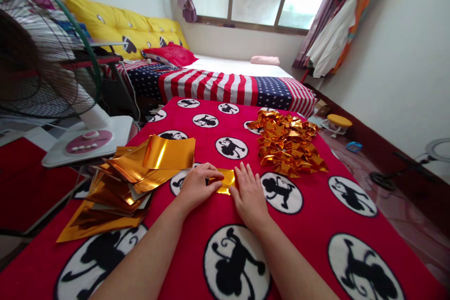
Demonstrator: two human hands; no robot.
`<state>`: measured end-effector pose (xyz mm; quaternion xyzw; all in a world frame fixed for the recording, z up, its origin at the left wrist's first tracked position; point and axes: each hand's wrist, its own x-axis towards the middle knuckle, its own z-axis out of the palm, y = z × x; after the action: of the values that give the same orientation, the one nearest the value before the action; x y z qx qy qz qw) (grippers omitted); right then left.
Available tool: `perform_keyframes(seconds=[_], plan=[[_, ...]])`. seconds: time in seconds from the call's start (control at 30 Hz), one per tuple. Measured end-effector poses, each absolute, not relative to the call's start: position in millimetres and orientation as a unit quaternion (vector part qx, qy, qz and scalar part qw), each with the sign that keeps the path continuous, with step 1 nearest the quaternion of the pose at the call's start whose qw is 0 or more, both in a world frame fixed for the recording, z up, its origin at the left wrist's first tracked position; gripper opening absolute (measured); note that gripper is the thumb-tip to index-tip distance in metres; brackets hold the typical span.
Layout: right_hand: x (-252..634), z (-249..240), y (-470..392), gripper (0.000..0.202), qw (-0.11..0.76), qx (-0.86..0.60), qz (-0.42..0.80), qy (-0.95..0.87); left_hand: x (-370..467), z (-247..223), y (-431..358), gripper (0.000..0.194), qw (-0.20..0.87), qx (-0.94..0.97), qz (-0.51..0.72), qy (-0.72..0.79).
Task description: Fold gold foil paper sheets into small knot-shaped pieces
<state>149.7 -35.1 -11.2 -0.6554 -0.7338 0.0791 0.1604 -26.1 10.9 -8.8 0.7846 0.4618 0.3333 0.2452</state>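
Note:
A small folded piece of gold foil paper (226, 181) lies on the red cloth (197, 262) between my hands. My left hand (199, 183) has its thumb and fingers closed at the paper's left edge. Flat over the right edge rests my right hand (250, 193), its fingers stretched out. To the left is a loose stack of gold foil sheets (168, 152), fanned unevenly. A heap of folded gold foil pieces (286, 143) sits on the cloth at the back right.
A fan (87, 140) stands left of the cloth. Behind is a bed with a striped and starred cover (211, 85). A yellow-topped stool (339, 120) and a dark stand base (383, 181) are on the floor at the right.

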Motion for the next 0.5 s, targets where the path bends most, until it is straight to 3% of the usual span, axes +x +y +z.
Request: perform_keyframes(seconds=[0.5], plan=[[151.5,-14.1,-34.2,0.056,0.167,-0.651,0.081,-0.736,-26.5,-7.7,10.7,0.016,0.251,0.782,0.326,0.468]])
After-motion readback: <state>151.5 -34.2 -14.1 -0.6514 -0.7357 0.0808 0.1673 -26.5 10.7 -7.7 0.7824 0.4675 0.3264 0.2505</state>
